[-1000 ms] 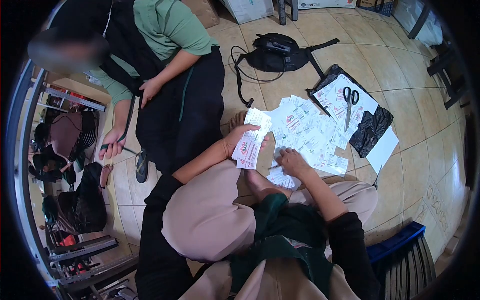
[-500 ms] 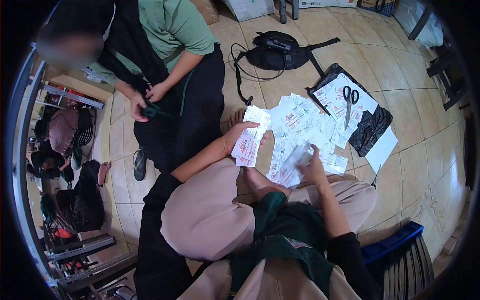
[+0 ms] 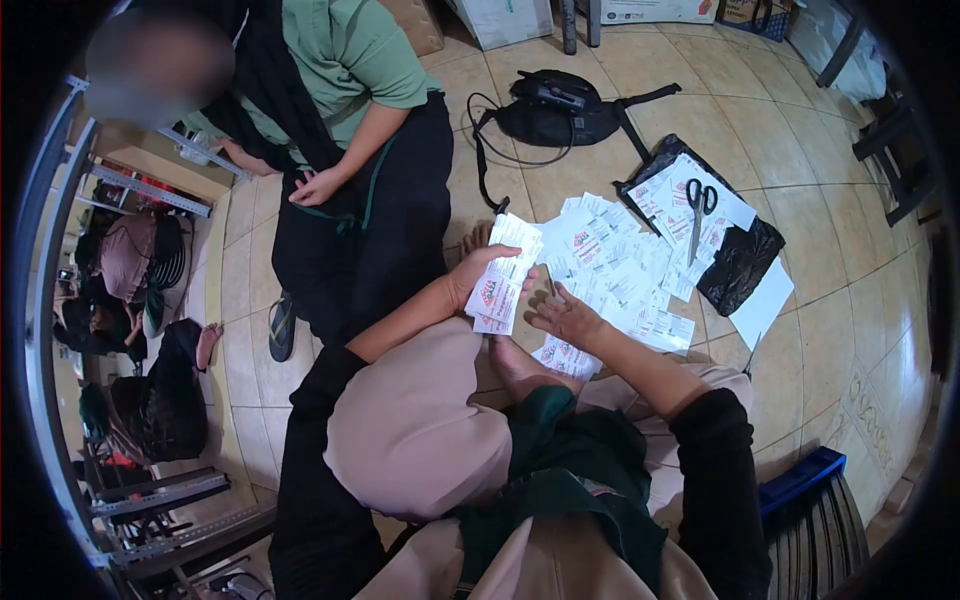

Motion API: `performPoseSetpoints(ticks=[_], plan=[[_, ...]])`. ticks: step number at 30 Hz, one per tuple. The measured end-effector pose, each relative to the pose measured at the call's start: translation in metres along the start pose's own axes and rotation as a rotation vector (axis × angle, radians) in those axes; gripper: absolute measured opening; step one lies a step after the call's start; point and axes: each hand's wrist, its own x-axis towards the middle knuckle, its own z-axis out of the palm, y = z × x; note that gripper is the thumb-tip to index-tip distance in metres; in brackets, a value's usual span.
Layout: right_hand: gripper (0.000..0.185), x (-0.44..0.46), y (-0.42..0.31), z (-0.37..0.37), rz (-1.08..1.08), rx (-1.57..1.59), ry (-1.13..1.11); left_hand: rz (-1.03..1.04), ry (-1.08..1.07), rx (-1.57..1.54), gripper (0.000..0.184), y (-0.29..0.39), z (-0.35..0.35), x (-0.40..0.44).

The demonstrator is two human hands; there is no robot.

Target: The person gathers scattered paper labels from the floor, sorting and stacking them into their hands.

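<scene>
My left hand [image 3: 478,275] grips a small stack of printed paper slips [image 3: 496,303], thumb on top, held upright above my foot. The slips carry a red logo and lines of print. Just to the right of that stack, my right hand [image 3: 565,315] is open, fingers apart and slightly bent, with no slip visible in it. Loose printed slips [image 3: 610,262] lie spread in an overlapping pile on the floor beyond it. A few more slips [image 3: 562,357] rest by my foot, partly under my right wrist.
Black-handled scissors [image 3: 697,215] lie on papers over a black plastic bag [image 3: 745,262]. A black waist bag [image 3: 560,110] with a cable sits behind. Another person [image 3: 350,80] sits at left. A blue-edged broom [image 3: 800,480] is at lower right, metal shelving [image 3: 60,300] at far left.
My right hand has moved left from the pile toward the stack, and the slip it held no longer shows in it. My left hand stays put. The other person's hands have moved apart.
</scene>
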Motion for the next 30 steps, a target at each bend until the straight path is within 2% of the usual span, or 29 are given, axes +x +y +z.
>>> performPoseSetpoints(ticks=[7,9,12,16,19,22,24,25,26,28,30], plan=[[0.045,-0.016,0.013,-0.010,0.024,0.144,-0.101,-0.015,-0.010,-0.005,0.040,-0.001,-0.003,0.003],[0.044,-0.018,0.011,0.001,-0.016,0.218,0.057,-0.017,-0.022,-0.019,0.040,0.000,-0.003,0.003],[0.046,-0.018,0.008,0.004,-0.025,0.292,0.069,-0.009,-0.054,-0.023,0.039,0.001,-0.001,0.001],[0.049,-0.016,0.006,0.001,0.022,0.263,0.121,0.012,-0.053,-0.004,0.040,0.000,-0.003,0.000],[0.052,-0.023,0.011,-0.008,0.056,0.273,-0.010,-0.005,-0.041,-0.013,0.040,0.000,-0.004,0.002],[0.047,-0.030,0.013,0.003,0.114,0.175,0.092,-0.014,-0.017,-0.012,0.040,-0.001,-0.004,0.003],[0.036,-0.037,0.026,0.002,0.214,0.474,-0.057,-0.013,-0.028,-0.018,0.040,-0.001,-0.005,0.003],[0.030,-0.044,0.035,-0.003,0.259,0.669,0.005,-0.010,-0.017,-0.015,0.041,-0.001,-0.006,0.004],[0.033,-0.051,0.045,0.007,0.272,0.788,0.134,-0.008,-0.007,-0.012,0.041,-0.002,-0.008,0.005],[0.036,-0.068,0.059,0.004,0.415,0.964,0.310,-0.007,-0.009,0.003,0.042,-0.001,-0.006,0.004],[0.037,-0.082,0.070,-0.002,0.550,1.014,0.394,-0.007,-0.016,0.021,0.042,0.000,-0.003,0.004]])
